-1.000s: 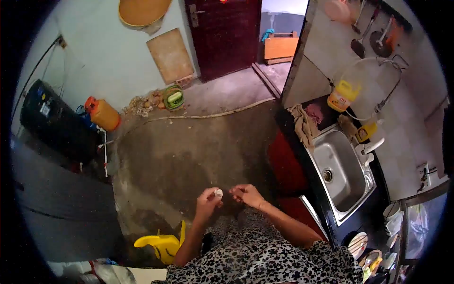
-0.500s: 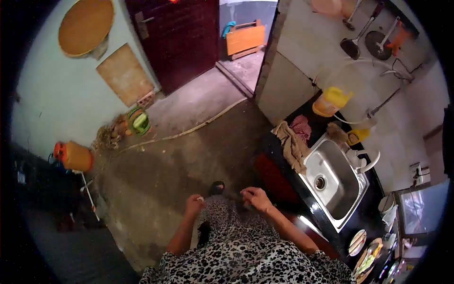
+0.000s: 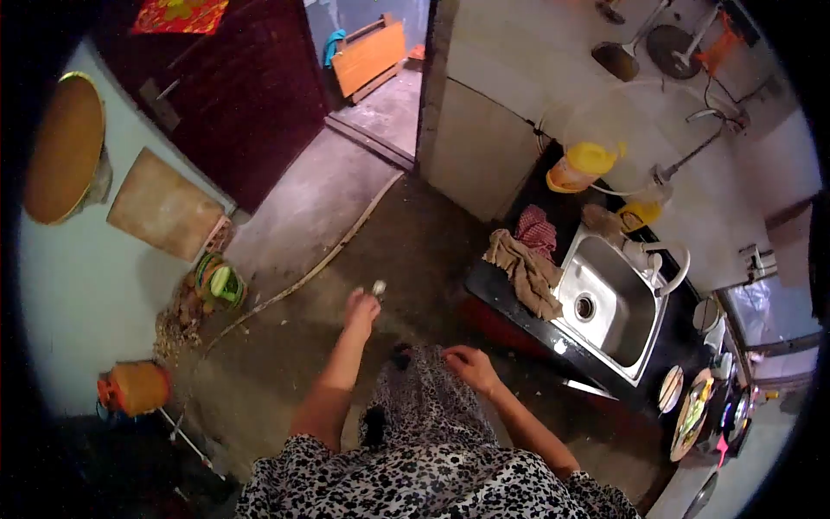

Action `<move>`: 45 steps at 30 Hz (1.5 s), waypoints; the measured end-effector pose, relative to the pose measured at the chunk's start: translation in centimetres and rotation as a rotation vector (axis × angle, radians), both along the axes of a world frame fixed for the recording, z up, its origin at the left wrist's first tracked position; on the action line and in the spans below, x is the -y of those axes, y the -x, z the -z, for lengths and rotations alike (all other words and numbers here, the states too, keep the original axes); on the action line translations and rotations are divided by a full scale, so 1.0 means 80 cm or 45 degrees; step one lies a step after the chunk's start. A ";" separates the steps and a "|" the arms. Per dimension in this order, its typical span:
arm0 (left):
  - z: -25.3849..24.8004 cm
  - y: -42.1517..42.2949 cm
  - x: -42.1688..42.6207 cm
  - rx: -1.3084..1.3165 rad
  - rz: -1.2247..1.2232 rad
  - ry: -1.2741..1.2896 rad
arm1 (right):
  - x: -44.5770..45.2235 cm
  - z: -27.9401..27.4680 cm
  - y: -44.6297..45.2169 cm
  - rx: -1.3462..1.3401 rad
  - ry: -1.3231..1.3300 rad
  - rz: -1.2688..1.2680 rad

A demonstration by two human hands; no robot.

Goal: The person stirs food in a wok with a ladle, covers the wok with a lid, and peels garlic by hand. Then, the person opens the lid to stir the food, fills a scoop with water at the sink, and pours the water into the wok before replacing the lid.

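My left hand (image 3: 361, 310) is stretched forward over the floor, its fingers closed on a small whitish piece (image 3: 379, 288) that shows at the fingertips. Nearer my body, my right hand (image 3: 471, 368) has its fingers curled together beside the patterned clothing (image 3: 424, 394); whether anything small is pinched there cannot be made out. Right of my right hand lies the dark counter (image 3: 497, 285) with a metal sink (image 3: 609, 298), a brown cloth (image 3: 526, 275) and a red checked cloth (image 3: 536, 232).
A dark red door (image 3: 225, 104) stands beside an open doorway. A hose (image 3: 333, 251) crosses the floor. Along the left wall are a green basket (image 3: 222, 284), a board (image 3: 164, 206) and an orange gas cylinder (image 3: 138, 387). A yellow jug (image 3: 584, 167) and plates (image 3: 671, 389) stand on the counter.
The view has turned right and moved nearer the doorway. My left hand has reached farther forward with the whitish piece; my right hand stays near my body, fingers curled.
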State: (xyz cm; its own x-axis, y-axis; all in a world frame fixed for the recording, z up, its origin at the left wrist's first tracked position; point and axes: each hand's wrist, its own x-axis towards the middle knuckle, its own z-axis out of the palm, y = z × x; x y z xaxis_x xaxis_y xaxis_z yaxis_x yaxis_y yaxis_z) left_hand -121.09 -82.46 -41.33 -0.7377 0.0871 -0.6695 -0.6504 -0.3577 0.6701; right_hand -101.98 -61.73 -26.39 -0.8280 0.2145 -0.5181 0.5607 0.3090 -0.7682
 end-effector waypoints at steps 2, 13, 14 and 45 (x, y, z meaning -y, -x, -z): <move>-0.062 0.044 -0.052 -0.190 0.107 0.156 | 0.000 -0.011 0.002 0.008 0.021 0.098; -0.011 -0.076 -0.049 -0.020 0.805 0.361 | -0.081 -0.184 -0.062 -0.540 0.008 0.919; 0.003 -0.093 -0.042 0.063 0.811 0.319 | -0.088 -0.212 -0.080 -0.631 -0.056 0.997; -0.137 -0.535 -0.249 -0.569 2.667 0.390 | 0.105 -0.448 -0.586 -1.919 -1.209 0.941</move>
State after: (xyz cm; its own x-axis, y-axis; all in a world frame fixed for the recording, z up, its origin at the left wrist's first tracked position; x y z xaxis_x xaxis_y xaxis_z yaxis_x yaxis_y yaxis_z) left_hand -78.26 -62.57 -30.34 0.1973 0.7132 -0.6726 0.3300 0.5978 0.7306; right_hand -55.09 -70.15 9.48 -0.0397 0.4173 0.9079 -0.1076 0.9015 -0.4191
